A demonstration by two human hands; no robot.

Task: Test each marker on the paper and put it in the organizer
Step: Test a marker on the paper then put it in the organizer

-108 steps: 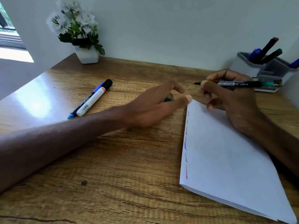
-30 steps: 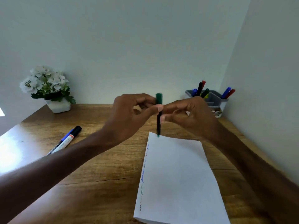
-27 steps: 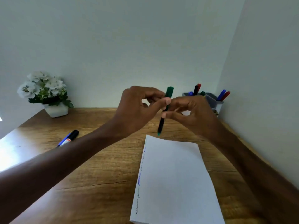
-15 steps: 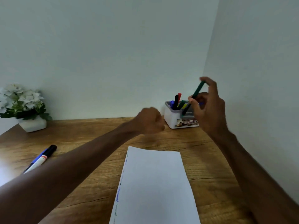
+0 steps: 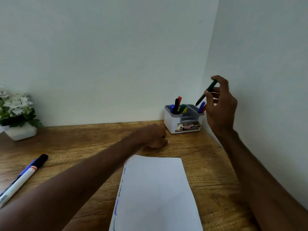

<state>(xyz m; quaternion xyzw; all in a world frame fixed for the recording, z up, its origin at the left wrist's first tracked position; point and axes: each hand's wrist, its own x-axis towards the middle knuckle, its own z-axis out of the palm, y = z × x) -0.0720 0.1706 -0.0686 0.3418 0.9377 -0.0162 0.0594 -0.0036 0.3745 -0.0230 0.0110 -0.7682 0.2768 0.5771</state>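
Right hand [image 5: 220, 107] is up by the side wall, thumb and fingers pinching the green marker [image 5: 211, 87] near its upper end. Barrel is tilted, dark lower end pointing down at the organizer [image 5: 171, 124], hanging just above its right compartment, not in yet. Left hand [image 5: 155, 135] rests on the desk [image 5: 83, 144] between paper and organizer, fingers curled under, nothing visible in it.

My read: the test for this marker is done and we're in the drop-off step. Next move needs the tip lowered into a slot without knocking the blue and red markers [image 5: 202, 106] already standing in the right compartment. Centre bin looks free. Then release and go for the next one. Can't tell from here whether the cap is seated.

Near to far: paper [image 5: 156, 194] lies flat in front of me, with a column of short scribbles [image 5: 120, 192] down its left edge, mostly blue and dark. Left of it, well apart, two markers [image 5: 25, 177] lie side by side on the desk: a white barrel with black cap and a blue one tight against it. I judge those are what's left.

Desk is wood-grain. Organizer sits in the back right corner, a white tub with grey insert and a label on front. Its left compartment holds four more markers [image 5: 176, 104]: blue, black, red, green. Potted white flowers [image 5: 15, 110] at back left against the wall. Walls [image 5: 100, 55] are plain and pale, meeting in a corner behind the organizer.
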